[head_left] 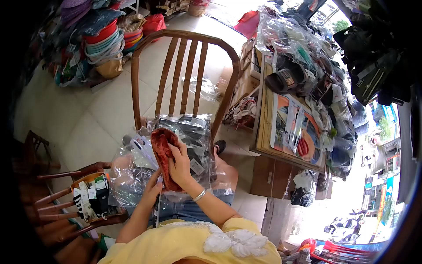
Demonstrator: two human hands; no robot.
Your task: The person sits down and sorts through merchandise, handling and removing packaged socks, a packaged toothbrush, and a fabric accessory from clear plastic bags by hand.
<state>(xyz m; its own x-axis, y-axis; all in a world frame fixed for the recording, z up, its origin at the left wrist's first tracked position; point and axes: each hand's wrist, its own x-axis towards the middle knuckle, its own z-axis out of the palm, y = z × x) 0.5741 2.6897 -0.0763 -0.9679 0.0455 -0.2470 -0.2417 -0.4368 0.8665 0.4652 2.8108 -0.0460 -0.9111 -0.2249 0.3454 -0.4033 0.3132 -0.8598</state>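
A red, plush-looking fabric piece (161,154) is held upright above the lap, in front of a wooden chair (186,37), with its open fold turned upward. Its right side is gripped by the right hand (180,165), which is brought in from the lower right with the forearm slanted up and to the left; a silver-coloured bracelet (199,195) is worn at the wrist. The right fingers are bent over the edge and partly tucked into the fold, so that the fabric lies under and between them. The left hand (152,190) is held lower, at the bottom left edge of the piece, with the forearm angled upward; its fingers are bent, but whether they are closed on the fabric cannot be told. Clear plastic packages (195,138) are spread around and beneath the piece, over the lap and the chair seat. To the left, packaged goods with labels (93,193) are set on another wooden chair (110,218). To the right, a pair of red-handled scissors (303,147) is laid on the desk (281,152), beside a dark slipper (285,79) and heaped, plastic-wrapped goods (336,103).
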